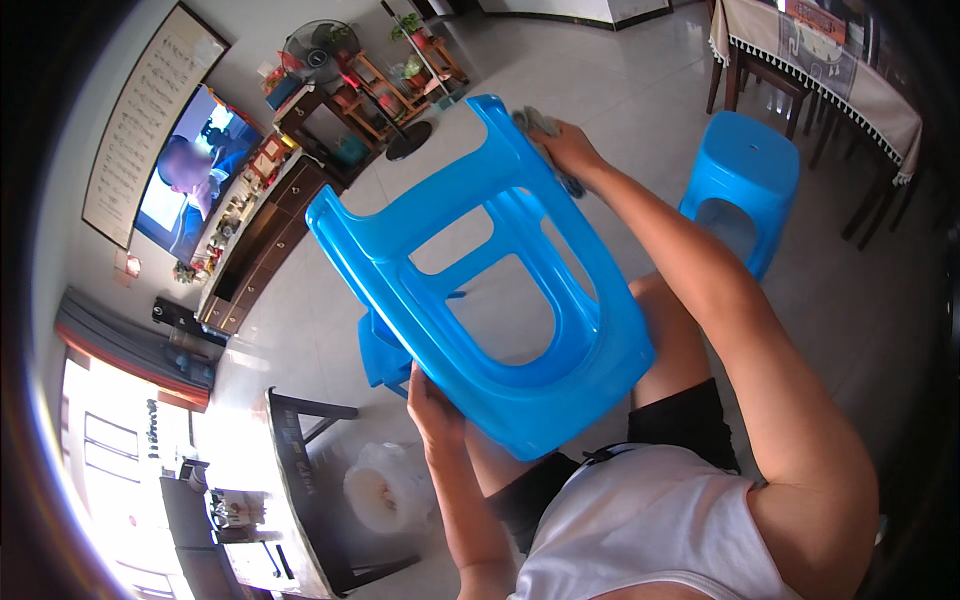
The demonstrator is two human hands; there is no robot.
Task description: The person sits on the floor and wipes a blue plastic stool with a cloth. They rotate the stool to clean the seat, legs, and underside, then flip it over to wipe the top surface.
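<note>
A blue plastic stool (551, 409) lies tipped across my lap, its legs pointing away from me and its arched side opening facing up. My left hand (436, 412) grips the stool's left edge near the seat end, with the fingers partly hidden beneath it. In my right hand (576, 156) is a crumpled grey cloth (535, 126), held against the outer right leg near its foot. Part of another blue plastic object (381, 352) shows behind the stool's left edge; most of it is hidden.
A second blue stool (750, 150) stands upright at right, near a cloth-covered table (855, 64). At left are a dark table (289, 442) and a bin lined with a clear bag (386, 487). Farther off stand a floor fan (321, 52), a drawer cabinet (262, 266) and a television (199, 169).
</note>
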